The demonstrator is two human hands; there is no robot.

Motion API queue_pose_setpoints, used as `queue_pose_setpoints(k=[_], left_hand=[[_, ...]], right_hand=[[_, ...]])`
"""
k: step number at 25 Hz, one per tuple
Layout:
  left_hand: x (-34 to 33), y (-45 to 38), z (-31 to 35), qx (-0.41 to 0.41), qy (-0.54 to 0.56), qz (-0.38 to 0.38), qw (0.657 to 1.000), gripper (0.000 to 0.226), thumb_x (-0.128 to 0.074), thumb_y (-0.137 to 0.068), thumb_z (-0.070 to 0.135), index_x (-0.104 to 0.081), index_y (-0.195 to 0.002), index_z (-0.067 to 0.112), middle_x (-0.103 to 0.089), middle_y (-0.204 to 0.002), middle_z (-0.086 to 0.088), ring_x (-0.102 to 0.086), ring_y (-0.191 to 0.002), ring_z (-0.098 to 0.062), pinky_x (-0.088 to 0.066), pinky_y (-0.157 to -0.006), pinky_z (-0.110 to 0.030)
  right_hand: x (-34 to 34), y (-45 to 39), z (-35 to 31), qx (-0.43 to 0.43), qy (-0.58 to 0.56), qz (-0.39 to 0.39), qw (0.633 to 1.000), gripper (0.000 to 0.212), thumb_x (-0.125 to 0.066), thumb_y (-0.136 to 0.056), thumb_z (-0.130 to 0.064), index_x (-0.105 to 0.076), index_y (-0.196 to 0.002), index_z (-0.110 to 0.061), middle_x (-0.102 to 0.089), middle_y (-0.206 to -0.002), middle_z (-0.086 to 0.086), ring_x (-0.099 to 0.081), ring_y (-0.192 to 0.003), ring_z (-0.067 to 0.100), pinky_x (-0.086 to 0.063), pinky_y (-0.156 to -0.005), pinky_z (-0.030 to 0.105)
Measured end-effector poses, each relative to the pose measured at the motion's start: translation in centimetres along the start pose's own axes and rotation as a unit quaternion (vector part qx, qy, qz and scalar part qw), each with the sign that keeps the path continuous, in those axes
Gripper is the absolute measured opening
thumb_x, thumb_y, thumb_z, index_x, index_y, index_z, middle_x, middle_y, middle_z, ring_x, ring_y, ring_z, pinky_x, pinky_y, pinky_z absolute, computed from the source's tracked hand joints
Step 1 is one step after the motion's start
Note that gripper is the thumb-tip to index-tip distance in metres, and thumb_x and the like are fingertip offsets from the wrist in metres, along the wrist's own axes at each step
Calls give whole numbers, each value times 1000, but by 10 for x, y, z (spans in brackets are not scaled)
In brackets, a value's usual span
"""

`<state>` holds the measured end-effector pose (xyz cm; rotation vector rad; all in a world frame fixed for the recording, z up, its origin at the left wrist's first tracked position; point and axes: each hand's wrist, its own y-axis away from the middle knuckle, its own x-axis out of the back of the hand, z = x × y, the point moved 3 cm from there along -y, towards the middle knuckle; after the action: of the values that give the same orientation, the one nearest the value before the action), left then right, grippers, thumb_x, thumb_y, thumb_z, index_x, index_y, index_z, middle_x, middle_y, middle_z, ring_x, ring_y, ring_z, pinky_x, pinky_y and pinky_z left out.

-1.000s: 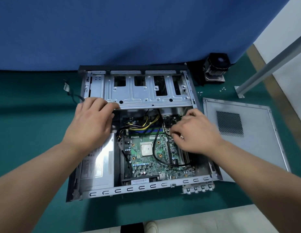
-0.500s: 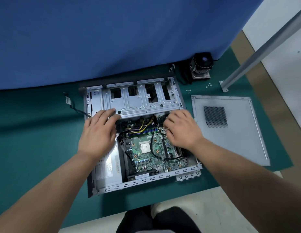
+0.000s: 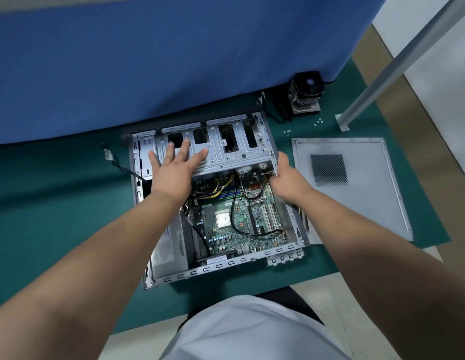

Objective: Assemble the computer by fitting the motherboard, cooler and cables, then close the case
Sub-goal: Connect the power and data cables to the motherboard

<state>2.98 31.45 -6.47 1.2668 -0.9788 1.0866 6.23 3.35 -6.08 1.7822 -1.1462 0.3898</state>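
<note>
An open grey computer case (image 3: 226, 268) lies flat on a green mat. Inside it sits the green motherboard (image 3: 241, 219) with a bare silver CPU (image 3: 223, 220), black and yellow cables and a power supply (image 3: 171, 245) at the left. My left hand (image 3: 174, 167) lies flat with spread straight fingers on the metal drive cage (image 3: 234, 154) at the case's far end. My right hand (image 3: 288, 178) grips the case's right wall beside the cage, thumb outside and fingers curled inside. The black cooler (image 3: 305, 92) stands on the mat behind the case, to the right.
The grey side panel (image 3: 356, 193) with a mesh vent lies on the mat right of the case. Small screws (image 3: 318, 122) are scattered near the cooler. A blue partition stands behind. A metal post (image 3: 397, 66) slants at the right. A loose cable (image 3: 114, 162) trails left of the case.
Both hands left the area over the motherboard. The left hand slid up onto the drive cage and flattened. The right hand moved to the case's right wall. The camera pulled back and up.
</note>
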Motion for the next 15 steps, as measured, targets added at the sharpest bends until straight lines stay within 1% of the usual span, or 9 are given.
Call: queue_pose_setpoints(k=[1,3,5,7,8,12,14,15], left_hand=[[0,1,0,-2,-9,-1,1000,117,-60,-81,-14,-5,-158,54,4,-173,-2,-3,-158,-38,4,-119,-71],[2,1,1,-6,-22,-6,1000,118,-62,-81,-13,-3,-158,53,5,-173,-3,-4,-158,-39,1,-119,-72],[2,3,2,-6,-23,-13,1000,119,-63,-81,-14,-2,-158,53,5,-173,-3,-4,-158,-38,1,-119,-72],[0,8,3,-6,-21,-13,1000,118,-63,-82,-13,-3,-158,53,4,-173,-3,-4,-158,-38,1,-119,-72],[-1,11,3,-8,-23,-16,1000,117,-64,-83,-12,-2,-158,53,4,-173,-3,-4,-158,-37,1,-119,-72],[-2,18,4,-10,-14,-22,1000,115,-65,-84,-7,-2,-158,53,5,-173,-2,-3,-158,-37,2,-118,-71],[0,18,4,-10,4,-27,1000,111,-62,-85,-5,-2,-158,54,7,-173,-1,1,-158,-36,3,-119,-71],[-1,20,4,-10,18,-38,999,107,-60,-87,0,0,-158,54,10,-173,0,6,-158,-35,6,-119,-71]], right_hand=[[2,0,0,2,1,-16,1000,72,-42,-95,-8,-6,-155,-25,-62,-77,11,-55,-58,23,-46,-50,40],[3,-1,-1,2,9,-24,1000,65,-42,-94,-3,-12,-149,-21,-58,-76,12,-53,-57,23,-40,-47,35],[2,-1,1,4,20,-24,1000,58,-43,-94,-3,-16,-143,-18,-57,-76,11,-53,-58,23,-40,-48,36],[-1,2,5,5,33,-26,999,53,-44,-96,-5,-19,-140,-17,-61,-79,14,-56,-60,24,-43,-50,38],[-2,4,7,6,36,-26,999,52,-45,-96,-5,-19,-139,-16,-63,-80,15,-57,-60,24,-44,-51,38],[-8,10,12,13,32,-14,999,60,-44,-96,-5,-14,-146,-19,-65,-80,18,-58,-60,25,-44,-49,38],[-8,12,12,14,21,1,1000,62,-44,-95,-3,-15,-147,-20,-63,-77,14,-58,-59,22,-44,-47,35],[-7,16,12,14,15,6,1000,62,-44,-95,-3,-15,-147,-21,-62,-75,12,-58,-57,21,-44,-45,33]])
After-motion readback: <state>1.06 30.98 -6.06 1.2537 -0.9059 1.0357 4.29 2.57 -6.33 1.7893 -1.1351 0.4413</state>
